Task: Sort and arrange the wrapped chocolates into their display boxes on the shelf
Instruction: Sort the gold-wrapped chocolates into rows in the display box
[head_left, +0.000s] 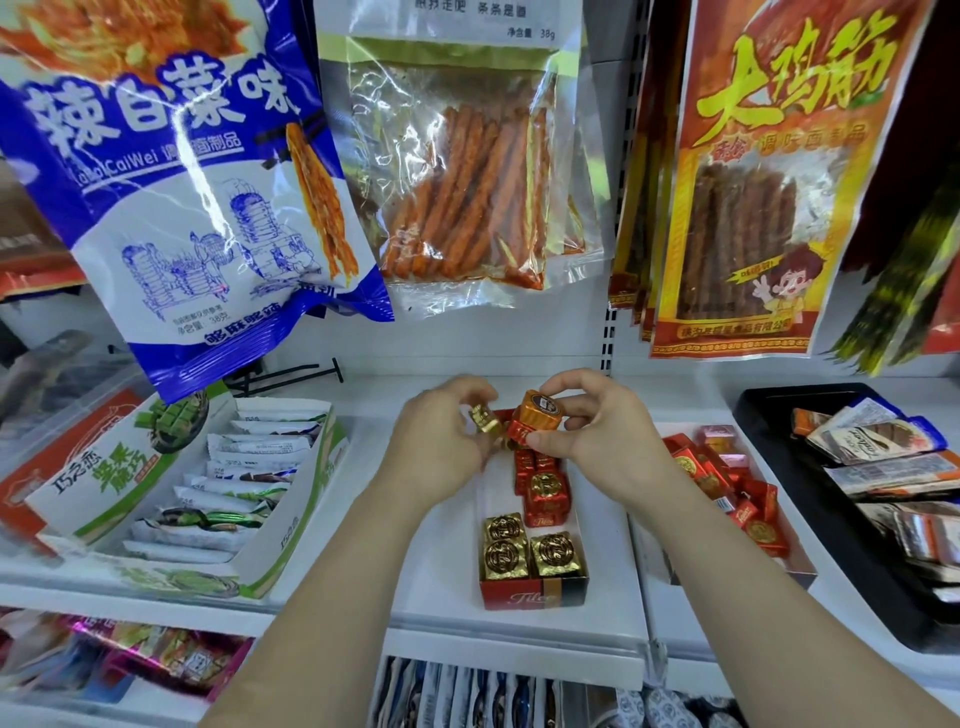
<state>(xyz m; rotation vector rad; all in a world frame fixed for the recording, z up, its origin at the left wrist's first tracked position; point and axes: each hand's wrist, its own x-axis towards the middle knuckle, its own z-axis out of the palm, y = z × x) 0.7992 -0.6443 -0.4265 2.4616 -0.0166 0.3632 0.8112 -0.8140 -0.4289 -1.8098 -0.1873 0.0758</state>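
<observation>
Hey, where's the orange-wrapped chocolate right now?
The orange-wrapped chocolate is near the centre of the head view, pinched in the right hand above the far end of the red display box, just right of the gold chocolate in the left hand.

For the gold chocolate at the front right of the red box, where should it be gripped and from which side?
From above, I'd judge: fingers on its back and front upper edges. The gold chocolate sits flat, its gold neighbour tight on its left and the red box wall on its right.
</observation>
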